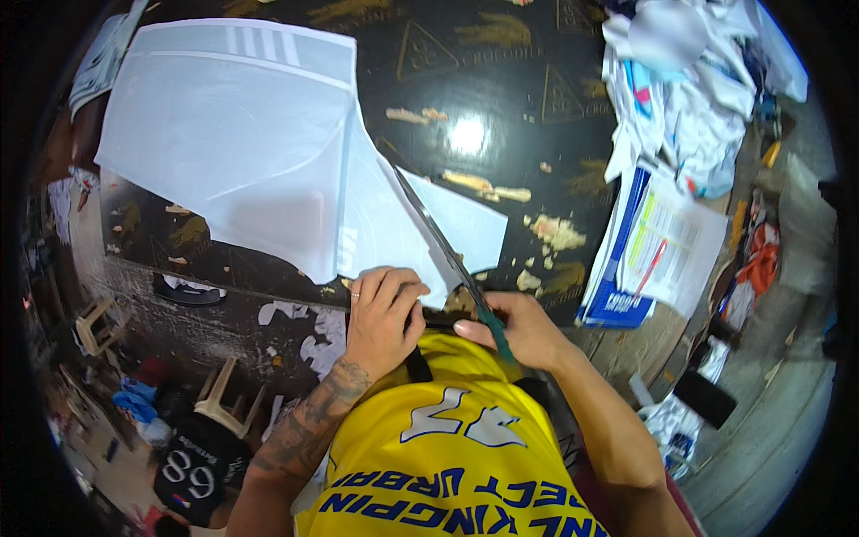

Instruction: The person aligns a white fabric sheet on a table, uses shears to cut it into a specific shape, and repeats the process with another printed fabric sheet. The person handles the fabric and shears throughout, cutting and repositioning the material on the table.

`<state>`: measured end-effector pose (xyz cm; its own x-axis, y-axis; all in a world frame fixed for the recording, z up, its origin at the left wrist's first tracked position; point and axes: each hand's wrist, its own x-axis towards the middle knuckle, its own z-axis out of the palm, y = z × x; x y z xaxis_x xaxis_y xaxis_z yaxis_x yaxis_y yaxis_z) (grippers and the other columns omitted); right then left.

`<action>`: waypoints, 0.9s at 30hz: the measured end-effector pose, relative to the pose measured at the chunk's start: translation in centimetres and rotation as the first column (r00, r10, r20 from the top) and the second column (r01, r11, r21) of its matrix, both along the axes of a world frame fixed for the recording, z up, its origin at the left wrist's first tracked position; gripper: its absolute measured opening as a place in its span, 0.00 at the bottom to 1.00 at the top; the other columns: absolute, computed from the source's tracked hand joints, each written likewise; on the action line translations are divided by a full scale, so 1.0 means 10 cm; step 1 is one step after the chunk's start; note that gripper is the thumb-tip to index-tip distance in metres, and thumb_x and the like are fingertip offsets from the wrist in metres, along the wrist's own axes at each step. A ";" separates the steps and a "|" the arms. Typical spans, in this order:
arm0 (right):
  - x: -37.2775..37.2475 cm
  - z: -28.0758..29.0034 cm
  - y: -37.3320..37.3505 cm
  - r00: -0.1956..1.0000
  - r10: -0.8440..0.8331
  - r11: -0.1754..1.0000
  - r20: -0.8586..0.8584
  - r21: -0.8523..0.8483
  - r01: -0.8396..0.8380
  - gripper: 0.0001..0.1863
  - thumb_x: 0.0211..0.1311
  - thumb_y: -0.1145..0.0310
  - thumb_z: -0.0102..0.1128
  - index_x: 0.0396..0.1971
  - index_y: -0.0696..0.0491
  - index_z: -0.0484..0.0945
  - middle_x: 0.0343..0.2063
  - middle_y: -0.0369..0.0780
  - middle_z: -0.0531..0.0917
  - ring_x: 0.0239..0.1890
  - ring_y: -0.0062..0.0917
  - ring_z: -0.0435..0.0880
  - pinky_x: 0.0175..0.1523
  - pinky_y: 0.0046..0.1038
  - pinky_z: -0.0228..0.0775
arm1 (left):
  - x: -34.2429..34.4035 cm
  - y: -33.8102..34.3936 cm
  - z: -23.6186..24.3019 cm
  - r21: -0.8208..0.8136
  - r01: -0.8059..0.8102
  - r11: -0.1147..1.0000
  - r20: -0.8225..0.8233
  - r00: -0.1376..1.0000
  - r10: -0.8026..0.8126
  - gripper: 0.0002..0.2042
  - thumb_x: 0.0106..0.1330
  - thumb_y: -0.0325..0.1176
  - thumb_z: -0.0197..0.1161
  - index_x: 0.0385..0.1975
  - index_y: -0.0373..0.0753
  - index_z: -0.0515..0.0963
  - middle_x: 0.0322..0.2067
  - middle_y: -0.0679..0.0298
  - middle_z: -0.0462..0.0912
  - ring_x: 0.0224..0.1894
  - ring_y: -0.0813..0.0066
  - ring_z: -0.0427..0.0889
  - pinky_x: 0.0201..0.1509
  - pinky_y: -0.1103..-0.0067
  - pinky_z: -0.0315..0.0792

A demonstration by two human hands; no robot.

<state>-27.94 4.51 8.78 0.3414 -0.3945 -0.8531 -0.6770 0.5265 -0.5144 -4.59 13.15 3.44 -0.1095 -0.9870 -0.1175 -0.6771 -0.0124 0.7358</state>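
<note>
A large pale fabric panel [242, 116] lies on a dark table, with a narrower white piece [380, 210] at its right side. My right hand [523, 329] grips scissors [438, 237] by their dark green handle, close to the table's near edge. Their long dark blades point away from me and to the left, along the right edge of the white piece. Beyond the blades, a strip of the same pale fabric [465, 219] lies to the right. My left hand [385, 309], wearing a ring, rests with bent fingers on the near end of the white piece.
The dark tabletop [501, 89] has worn, peeled patches. At its right are a heap of white fabric [684, 98] and a blue notebook [617, 309] under papers with a red pen [651, 267]. Lower left, another person [199, 470] in a black shirt is near a stool [228, 407].
</note>
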 end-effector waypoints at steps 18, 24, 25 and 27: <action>-1.10 -0.02 -1.13 0.832 0.550 0.810 -0.070 -0.199 -0.552 0.32 0.58 0.38 0.81 0.31 0.57 0.84 0.18 0.39 0.77 0.25 0.27 0.77 0.34 0.34 0.69 | -0.60 -0.26 0.07 -0.079 -0.022 0.997 0.367 0.929 0.049 0.33 0.65 0.37 0.66 0.73 0.43 0.73 0.74 0.64 0.70 0.73 0.60 0.65 0.74 0.57 0.56; -0.86 -0.09 -1.08 0.828 0.539 0.795 -0.154 -0.233 -0.561 0.34 0.54 0.36 0.83 0.29 0.58 0.86 0.19 0.38 0.81 0.24 0.26 0.79 0.34 0.32 0.71 | -0.60 -0.29 0.09 -0.096 -0.008 0.995 0.396 0.917 0.046 0.33 0.63 0.38 0.68 0.71 0.42 0.75 0.73 0.65 0.70 0.72 0.61 0.66 0.74 0.58 0.57; -0.83 -0.08 -1.07 0.839 0.524 0.803 -0.150 -0.240 -0.545 0.34 0.54 0.36 0.83 0.29 0.58 0.86 0.19 0.39 0.81 0.24 0.26 0.79 0.35 0.32 0.71 | -0.59 -0.29 0.08 -0.106 -0.002 0.994 0.380 0.924 0.043 0.33 0.63 0.37 0.68 0.71 0.42 0.75 0.73 0.65 0.70 0.72 0.61 0.66 0.74 0.58 0.58; -0.77 -0.04 -1.06 0.843 0.516 0.807 -0.155 -0.241 -0.538 0.33 0.54 0.38 0.84 0.30 0.58 0.87 0.19 0.38 0.82 0.25 0.25 0.79 0.35 0.32 0.71 | -0.56 -0.28 0.07 -0.127 0.001 0.992 0.366 0.930 0.046 0.32 0.63 0.37 0.68 0.71 0.42 0.75 0.72 0.65 0.71 0.71 0.61 0.67 0.74 0.58 0.58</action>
